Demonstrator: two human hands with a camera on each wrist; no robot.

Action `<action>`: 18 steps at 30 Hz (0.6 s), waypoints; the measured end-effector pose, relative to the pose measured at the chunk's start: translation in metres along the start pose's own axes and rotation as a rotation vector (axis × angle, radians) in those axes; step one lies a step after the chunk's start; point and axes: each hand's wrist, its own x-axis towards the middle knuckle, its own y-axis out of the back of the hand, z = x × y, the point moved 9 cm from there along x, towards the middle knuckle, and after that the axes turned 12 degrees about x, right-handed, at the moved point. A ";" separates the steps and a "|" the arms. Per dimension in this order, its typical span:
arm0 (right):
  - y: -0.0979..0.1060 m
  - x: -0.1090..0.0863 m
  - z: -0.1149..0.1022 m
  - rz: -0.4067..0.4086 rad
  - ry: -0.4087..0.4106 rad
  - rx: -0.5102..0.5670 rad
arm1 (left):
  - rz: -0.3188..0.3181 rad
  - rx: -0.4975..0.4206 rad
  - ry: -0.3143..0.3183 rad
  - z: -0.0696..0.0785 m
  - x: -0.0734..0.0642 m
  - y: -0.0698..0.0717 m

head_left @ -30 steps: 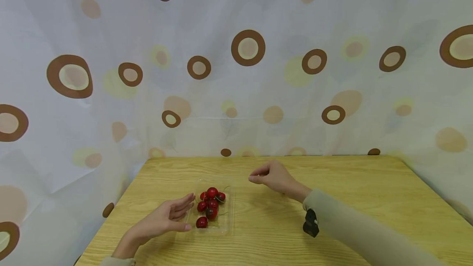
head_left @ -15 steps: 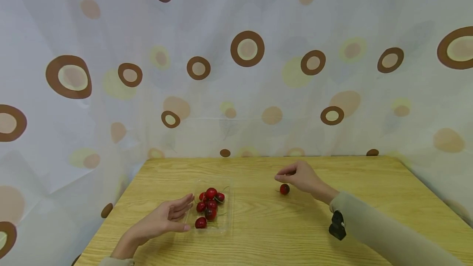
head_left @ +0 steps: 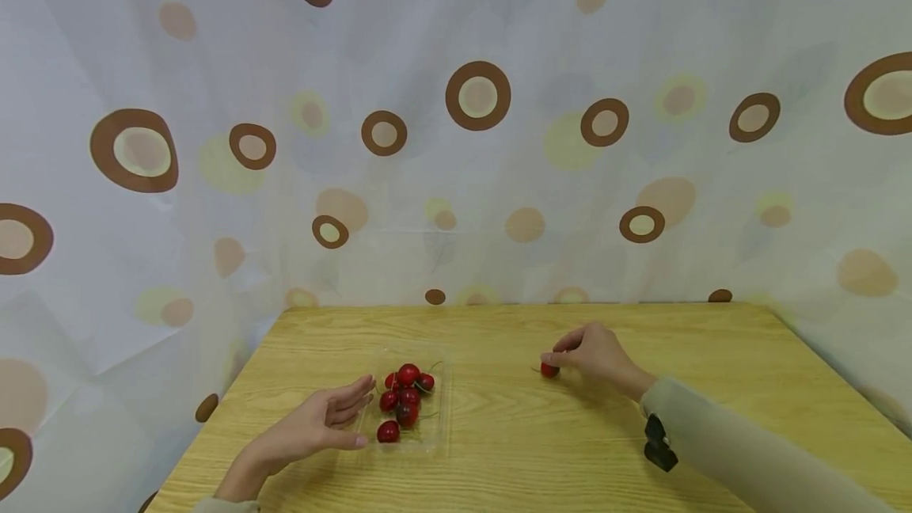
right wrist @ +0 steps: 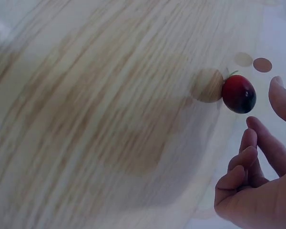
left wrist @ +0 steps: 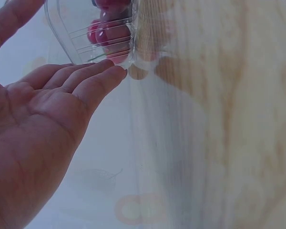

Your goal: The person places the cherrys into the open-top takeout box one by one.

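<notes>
A clear plastic tray [head_left: 441, 418] holding several dark red cherries [head_left: 408, 397] rests on the wooden table. My left hand [head_left: 306, 430] steadies its left side, fingers extended and thumb apart; in the left wrist view the fingertips [left wrist: 115, 71] lie right at the tray wall. To the right, a single cherry [right wrist: 239, 94], red with a dark patch and a green stem, lies on the table. My right hand [head_left: 597, 356] reaches down over it. In the right wrist view, thumb and index finger stand apart just short of the cherry, the other fingers curled.
The wooden table [head_left: 499, 465] reaches back to a patterned curtain [head_left: 527, 172], which also hangs along the left and right sides. A black device [head_left: 659, 443] is strapped at my right wrist, below the sleeve.
My right hand moved right from near the tray, uncovering the single cherry, then lowered over it with fingertips at its top. The left hand and tray stayed in place.
</notes>
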 end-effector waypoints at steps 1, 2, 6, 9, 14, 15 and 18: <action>0.000 0.000 0.001 0.003 -0.006 -0.008 | -0.001 0.000 0.000 0.000 0.000 0.000; -0.001 0.000 0.003 0.007 -0.011 -0.008 | -0.001 -0.003 0.005 -0.001 0.000 0.000; -0.002 0.000 0.005 0.005 -0.015 0.001 | -0.003 -0.004 0.011 -0.003 0.001 0.000; -0.003 0.000 0.006 -0.010 -0.026 0.028 | -0.003 -0.005 0.011 -0.004 0.001 0.000; -0.004 0.003 0.003 -0.055 -0.029 0.042 | -0.002 0.000 0.013 -0.003 0.002 0.000; -0.005 0.005 0.003 -0.070 -0.020 0.041 | -0.001 0.002 0.013 -0.003 0.002 0.000; -0.008 0.007 0.000 -0.125 -0.002 0.042 | -0.001 0.007 0.015 -0.003 0.001 0.000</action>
